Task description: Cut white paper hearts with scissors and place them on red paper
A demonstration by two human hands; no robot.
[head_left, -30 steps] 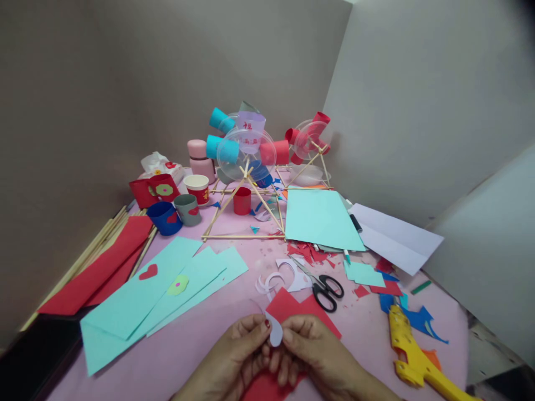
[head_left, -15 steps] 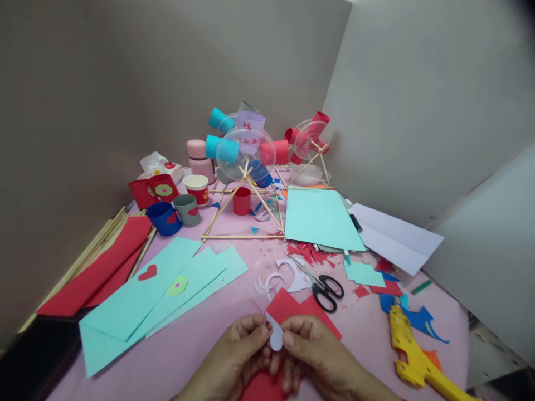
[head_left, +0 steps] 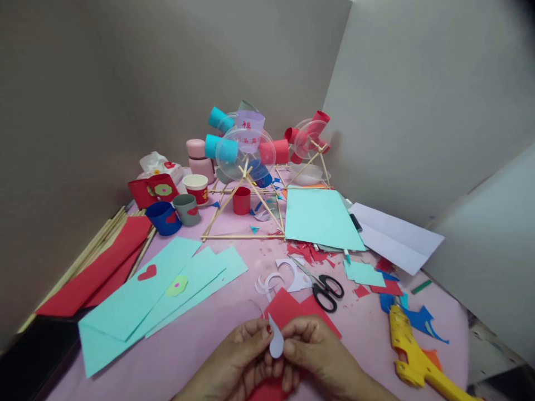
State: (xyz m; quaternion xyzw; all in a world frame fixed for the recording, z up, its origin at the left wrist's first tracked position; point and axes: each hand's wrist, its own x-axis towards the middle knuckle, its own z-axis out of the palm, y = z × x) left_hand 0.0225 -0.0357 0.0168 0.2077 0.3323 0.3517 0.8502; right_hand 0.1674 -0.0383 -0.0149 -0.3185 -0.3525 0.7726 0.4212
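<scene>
Between my two hands is a small pale lavender paper cutout (head_left: 276, 341), shaped like a teardrop with its tip upward. My left hand (head_left: 246, 351) pinches its left edge between thumb and fingers. On the other edge, my right hand (head_left: 311, 348) holds it the same way. Red paper (head_left: 284, 309) lies on the table just beyond my hands, and more red shows beneath them. Black-handled scissors (head_left: 328, 292) rest past my right hand, blades pointing away to the left. Beside the blades are lavender paper offcuts (head_left: 296, 275).
A yellow glue gun (head_left: 412, 351) lies at the right. Mint paper sheets (head_left: 125, 312) spread at the left. A stick-framed wheel with paper cups (head_left: 244, 172) stands at the back centre, a red-cupped one (head_left: 313, 139) behind it. Small cups (head_left: 163, 218) stand back left.
The teardrop cutout has shifted slightly down and tilted a little, so more of its shape shows. Both hands still grip it; the things on the table have stayed put.
</scene>
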